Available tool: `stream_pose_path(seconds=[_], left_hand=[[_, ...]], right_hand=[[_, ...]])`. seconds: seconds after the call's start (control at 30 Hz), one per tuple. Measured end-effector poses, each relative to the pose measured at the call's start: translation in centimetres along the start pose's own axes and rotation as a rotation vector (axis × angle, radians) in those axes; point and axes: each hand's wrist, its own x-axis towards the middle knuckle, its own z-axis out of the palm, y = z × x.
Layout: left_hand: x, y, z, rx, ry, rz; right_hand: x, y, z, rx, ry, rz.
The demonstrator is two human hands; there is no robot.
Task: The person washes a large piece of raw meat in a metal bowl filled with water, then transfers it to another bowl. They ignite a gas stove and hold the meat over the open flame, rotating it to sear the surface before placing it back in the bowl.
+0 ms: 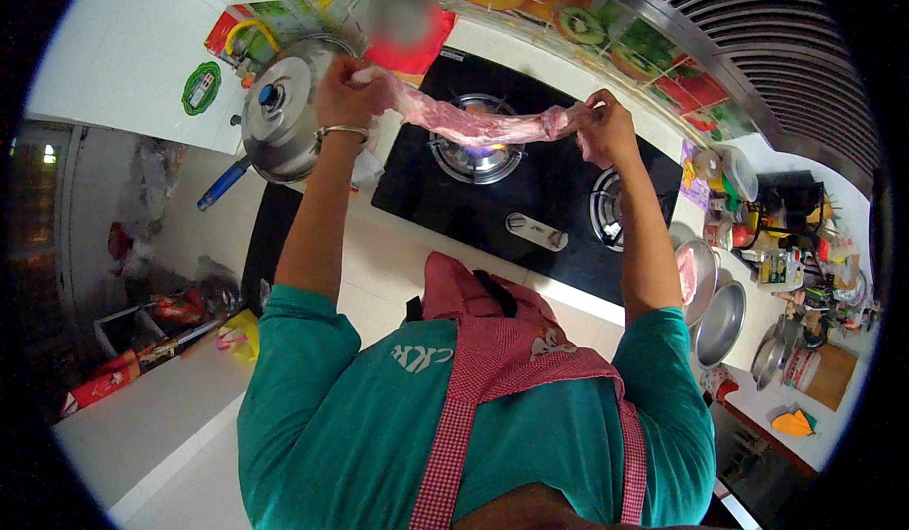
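Note:
A long strip of raw meat point(464, 121), pink with pale fat, is stretched level between my two hands above the lit left burner point(481, 162) of a black gas stove. My left hand point(343, 94), with a bangle at its wrist, is closed round the strip's left end. At the other end my right hand point(608, 130) pinches the meat, and a flap hangs below the fingers. Blue flame shows under the middle of the strip. I cannot tell whether the flame touches it.
A lidded steel pan point(284, 104) with a blue handle stands left of the stove point(454, 203). Metal bowls point(721, 324), one holding more meat point(686, 274), sit at the right. Bottles and jars point(781, 265) crowd the right counter. The range hood point(748, 37) overhangs the upper right.

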Motion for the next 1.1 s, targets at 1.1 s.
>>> stream_pose_path(seconds=[1.1], left_hand=[[-3.4, -6.3, 5.6, 0.117, -0.102, -0.188]], right_hand=[[-0.2, -2.6, -7.1, -0.078, 0.144, -0.049]])
